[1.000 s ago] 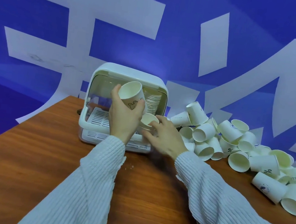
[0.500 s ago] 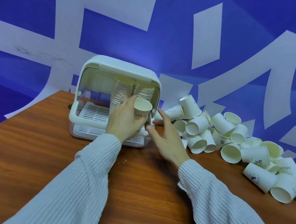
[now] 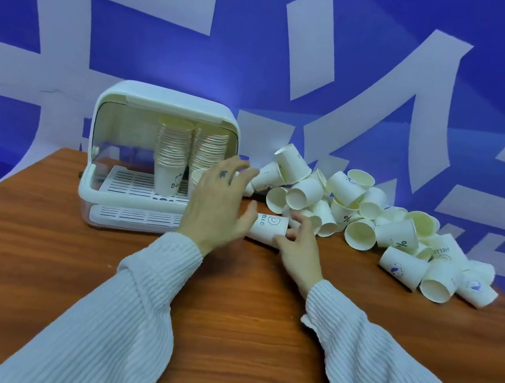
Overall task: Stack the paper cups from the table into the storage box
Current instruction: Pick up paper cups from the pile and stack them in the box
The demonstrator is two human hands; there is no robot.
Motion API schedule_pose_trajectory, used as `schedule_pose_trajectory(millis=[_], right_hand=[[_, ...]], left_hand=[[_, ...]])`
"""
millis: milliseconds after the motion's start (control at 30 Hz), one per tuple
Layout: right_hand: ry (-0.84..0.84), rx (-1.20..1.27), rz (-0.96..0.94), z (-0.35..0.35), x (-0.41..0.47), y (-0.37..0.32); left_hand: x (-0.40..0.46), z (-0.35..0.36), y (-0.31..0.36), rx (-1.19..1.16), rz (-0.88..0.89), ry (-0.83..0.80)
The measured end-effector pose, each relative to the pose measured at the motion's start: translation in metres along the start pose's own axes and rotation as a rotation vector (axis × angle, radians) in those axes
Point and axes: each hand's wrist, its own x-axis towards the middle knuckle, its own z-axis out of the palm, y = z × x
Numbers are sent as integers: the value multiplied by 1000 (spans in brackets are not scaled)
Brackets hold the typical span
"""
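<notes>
Head view only: my right hand [image 3: 299,251] sits just right of frame centre, grip curled around a paper cup [image 3: 267,229] lying on its side on the bench [image 3: 38,257], print reading "HELLO" with a smiley, mouth end hidden under my fingers. My left hand [image 3: 218,206] is just left of it, centre frame, fingers spread and relaxed, grip apart, holding nothing; thumb is near the cup's base end, can't tell if it touches. Small dark mark on the back of that hand. Storage box [image 3: 166,103] in the centre-left of the frame, white, rounded top, front open, slatted tray inside. Two tall stacks of nested cups [image 3: 189,152] stand upright side by side on that tray, right half of the box; the lower part of the right stack is hidden behind my left hand. Another cup rim [image 3: 197,174] peeks out beside the hand, position unclear. Loose cup pile [image 3: 357,207] spreads from centre to the right edge of the frame, cups tipped every way, some printed "%" or "HELLO", all on the bench. Ribbed pale sleeves [image 3: 112,334] come up from the bottom edge. Blue wall with big white characters [image 3: 314,53] fills the top half.
</notes>
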Motion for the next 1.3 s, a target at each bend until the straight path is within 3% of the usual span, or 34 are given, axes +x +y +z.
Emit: schedule_pose_trajectory(millis=[67, 200, 300, 400, 600, 767, 900, 1033, 1133, 1300], right_hand=[[25, 170, -3, -5, -2, 2], [-77, 303, -69, -19, -14, -15], [152, 227, -113, -26, 2, -25], [333, 54, -19, -34, 46, -35], [231, -166, 262, -30, 95, -46], [166, -105, 340, -35, 106, -43], [157, 10, 283, -48, 93, -48], [93, 189, 187, -50, 67, -60], [39, 282, 92, -44, 50, -76], [-44, 217, -98, -11, 36, -116]], left_hand=[[-6, 10, 13, -64, 68, -167], [-26, 30, 23, 129, 64, -497], [-36, 36, 21, 150, -48, -538], [-38, 35, 22, 25, -140, -473], [-44, 33, 22, -44, -89, -396], [-33, 25, 28, -153, -179, -308], [-14, 12, 36, -420, -442, -208], [12, -10, 26, -583, -576, 10], [25, -36, 14, -648, -652, 125], [29, -64, -21, -676, -777, 241]])
